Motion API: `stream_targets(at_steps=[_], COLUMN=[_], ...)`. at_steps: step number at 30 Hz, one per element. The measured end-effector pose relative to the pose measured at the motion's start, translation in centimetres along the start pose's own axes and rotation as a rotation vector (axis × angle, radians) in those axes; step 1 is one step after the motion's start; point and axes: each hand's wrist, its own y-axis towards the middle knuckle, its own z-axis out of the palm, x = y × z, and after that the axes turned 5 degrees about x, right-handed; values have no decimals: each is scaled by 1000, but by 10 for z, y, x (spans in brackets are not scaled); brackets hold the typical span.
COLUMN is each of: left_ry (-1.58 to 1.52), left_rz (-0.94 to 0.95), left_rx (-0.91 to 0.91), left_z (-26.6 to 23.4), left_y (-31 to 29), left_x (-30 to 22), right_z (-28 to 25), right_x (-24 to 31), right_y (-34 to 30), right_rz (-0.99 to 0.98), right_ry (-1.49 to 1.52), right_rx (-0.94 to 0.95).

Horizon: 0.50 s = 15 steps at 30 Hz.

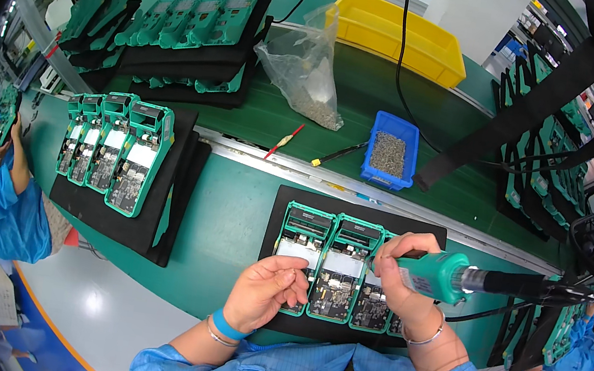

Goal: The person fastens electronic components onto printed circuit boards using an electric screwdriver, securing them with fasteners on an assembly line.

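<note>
At the lower centre of the frame, your left hand point(265, 291) is half-curled, thumb near fingertips; whether it pinches something small, I cannot tell. Your right hand point(399, 279), right of centre, wraps round a green electric screwdriver point(436, 275), its tip out of sight behind your fingers. Under your hands, open green device housings point(338, 282) with circuit boards lie in a row on a black foam mat point(326, 329); your left fingers cover part of the leftmost, and your right hand and wrist mask much of those at right. Beyond, above centre, a blue tray point(388, 182) holds small grey parts, too fine to make out singly. Left of it, a clear plastic bag point(298, 72) has similar parts gathered at its bottom. Farthest, at top centre, the bag overlaps the left end of a yellow bin point(397, 42).
</note>
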Motion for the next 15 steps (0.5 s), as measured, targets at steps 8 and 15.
stream_targets(at_steps=[8, 15], left_ry=[19, 39], left_rz=[-30, 22], left_rx=[-51, 12], left_z=[8, 8], left_y=[-1, -6], left_x=[-1, 13], right_z=[0, -4], right_x=[-8, 19], right_y=[-5, -6], right_rz=[-60, -100], right_ry=[-67, 81], right_rx=[-17, -172])
